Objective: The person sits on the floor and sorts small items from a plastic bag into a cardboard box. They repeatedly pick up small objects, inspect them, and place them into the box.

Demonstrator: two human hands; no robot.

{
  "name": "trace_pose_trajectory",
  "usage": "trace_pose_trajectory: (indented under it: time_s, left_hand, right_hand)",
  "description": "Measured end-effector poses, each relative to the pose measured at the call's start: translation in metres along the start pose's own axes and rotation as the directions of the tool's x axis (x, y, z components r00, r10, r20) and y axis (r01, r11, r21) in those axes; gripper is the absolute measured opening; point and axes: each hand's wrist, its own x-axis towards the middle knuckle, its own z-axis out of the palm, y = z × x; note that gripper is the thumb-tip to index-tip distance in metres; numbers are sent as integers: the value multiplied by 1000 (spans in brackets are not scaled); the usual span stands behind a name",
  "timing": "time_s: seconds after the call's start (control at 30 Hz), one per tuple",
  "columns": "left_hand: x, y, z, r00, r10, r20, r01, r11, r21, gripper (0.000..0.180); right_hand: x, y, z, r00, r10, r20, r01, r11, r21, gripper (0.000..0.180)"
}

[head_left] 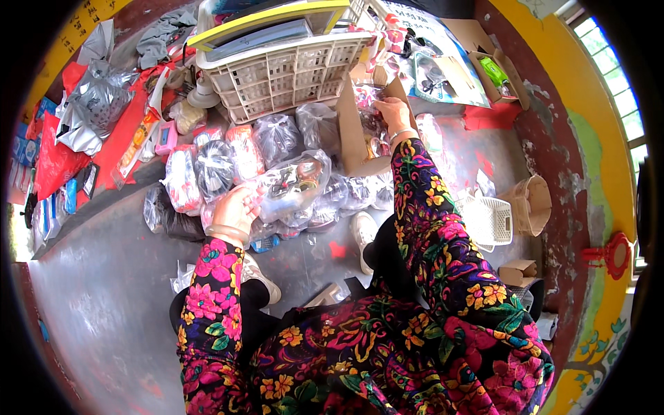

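My left hand point(235, 209) is closed, with its curled fingers pinching the edge of a clear plastic bag point(294, 181). Small dark and coloured items show through that bag, which lies over other bags. Into an open cardboard box point(357, 138) reaches my right hand point(394, 115), its fingers bent and pressed together at the shiny packed contents. What those fingers hold is too small to make out. Several filled clear bags surround the box, among them a dark one point(277, 138) and a red and white one point(245, 152).
Behind the bags stands a large beige plastic crate point(283, 77) with a yellow-edged item on top. To the right are a white basket point(485, 220) and a round brown container point(531, 205). Silver packaging point(100, 104) and red sheeting point(52, 155) lie at the left.
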Motion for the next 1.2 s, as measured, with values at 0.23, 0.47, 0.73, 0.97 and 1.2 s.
trace_pose_trajectory:
  time_s: [0.23,0.47,0.73,0.97,1.2]
  left_hand:
    - [-7,1,0,1000,24,-3,-24,1000,-12,22]
    - [-5,1,1,1000,25,5,-25,1000,-10,23]
    - [-4,-1,-9,999,35,1,-35,999,7,21]
    - [-2,0,-4,1000,-7,-2,7,999,36,20]
    - [-1,-4,-9,1000,18,22,-18,1000,11,19]
  right_hand:
    - [-21,-37,21,1000,-26,-9,23,957,-288,47]
    - [6,-6,47,1000,27,-2,-27,999,34,28]
    - [-27,-56,-8,995,87,43,-96,799,594,10]
    - [-33,-57,-49,989,113,100,-150,691,707,7]
    - [-41,-43,-46,960,165,228,-277,703,655,15]
